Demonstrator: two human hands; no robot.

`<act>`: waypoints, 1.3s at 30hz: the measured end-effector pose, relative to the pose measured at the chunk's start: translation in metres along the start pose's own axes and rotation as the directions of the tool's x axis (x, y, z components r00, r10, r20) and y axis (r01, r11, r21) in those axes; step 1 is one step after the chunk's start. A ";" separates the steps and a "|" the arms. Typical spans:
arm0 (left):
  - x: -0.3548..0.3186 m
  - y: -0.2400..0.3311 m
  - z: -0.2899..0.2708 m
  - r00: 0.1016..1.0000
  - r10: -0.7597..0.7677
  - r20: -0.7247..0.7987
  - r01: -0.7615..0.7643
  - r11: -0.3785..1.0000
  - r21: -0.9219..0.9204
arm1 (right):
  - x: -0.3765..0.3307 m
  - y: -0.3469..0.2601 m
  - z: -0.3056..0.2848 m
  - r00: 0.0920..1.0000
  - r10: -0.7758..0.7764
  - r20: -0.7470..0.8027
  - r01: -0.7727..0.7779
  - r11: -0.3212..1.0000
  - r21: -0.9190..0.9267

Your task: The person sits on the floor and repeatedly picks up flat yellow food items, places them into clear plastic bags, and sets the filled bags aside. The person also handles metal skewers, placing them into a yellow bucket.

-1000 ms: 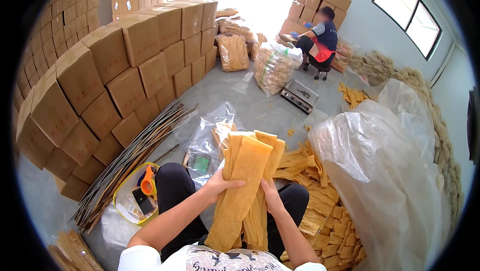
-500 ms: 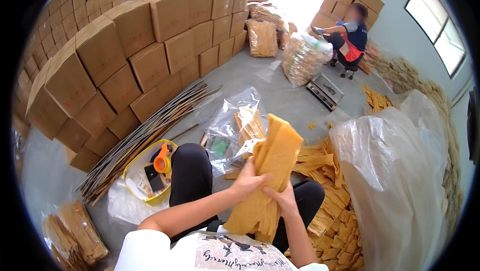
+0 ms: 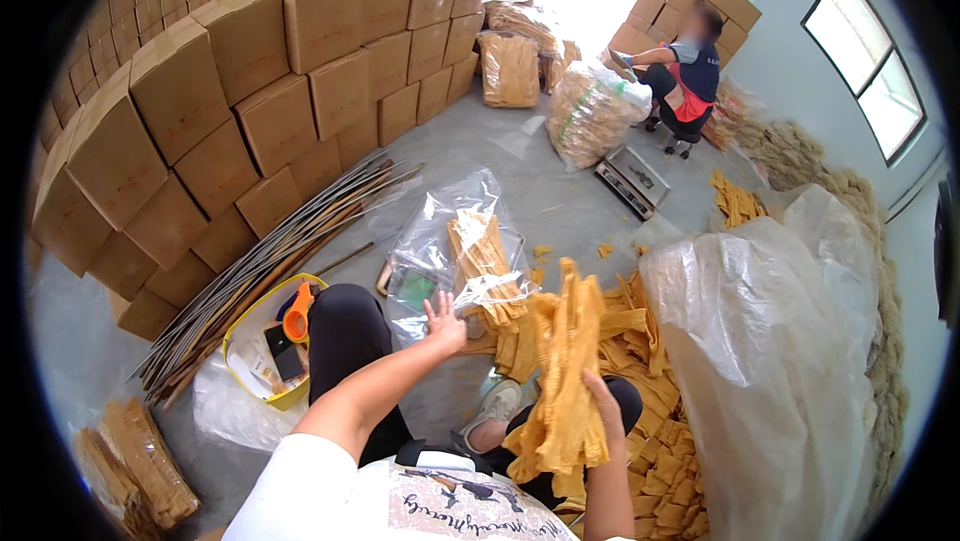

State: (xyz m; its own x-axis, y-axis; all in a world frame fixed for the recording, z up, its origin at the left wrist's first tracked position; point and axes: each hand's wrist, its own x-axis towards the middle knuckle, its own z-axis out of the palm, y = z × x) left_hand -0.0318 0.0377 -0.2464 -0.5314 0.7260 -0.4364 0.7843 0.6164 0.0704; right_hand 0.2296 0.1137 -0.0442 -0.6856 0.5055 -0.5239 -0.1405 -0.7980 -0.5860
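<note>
My right hand (image 3: 604,409) grips a tall bundle of dried yellow strips (image 3: 562,371), which look like dried bean curd skin, and holds it upright over my lap. My left hand (image 3: 443,325) has its fingers spread and holds nothing. It is beside a clear plastic bag (image 3: 425,241) lying on the floor ahead of me. More yellow strips (image 3: 482,251) lie in the bag, over a flat scale with a green part (image 3: 412,288). A large heap of loose yellow pieces (image 3: 660,441) spreads to the right of my legs.
Stacked cardboard boxes (image 3: 205,121) wall the left, with long rods (image 3: 270,266) before them. A yellow-rimmed tub (image 3: 262,381) holds an orange tape dispenser and a phone. Plastic sheeting (image 3: 760,341) covers a mound at right. Another person (image 3: 690,71) sits near a filled bag (image 3: 590,116) and a scale (image 3: 630,184).
My left hand has let go of the bundle and moved left toward the plastic bag, fingers spreading. The bundle, now in my right hand alone, shows its separate strips. My view has shifted slightly.
</note>
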 end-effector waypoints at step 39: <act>0.015 -0.004 -0.175 0.914 0.323 -0.246 -0.307 0.946 0.100 | 0.384 0.114 0.002 0.964 -0.160 0.212 0.248 0.259 -0.933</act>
State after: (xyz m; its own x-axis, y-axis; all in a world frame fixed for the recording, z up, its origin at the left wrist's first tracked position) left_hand -0.0992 0.0999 -0.0961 -0.3115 0.9374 -0.1556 0.9374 0.3300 0.1110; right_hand -0.0511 0.2160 -0.3104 -0.7902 0.5450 -0.2802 0.4601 0.2256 -0.8587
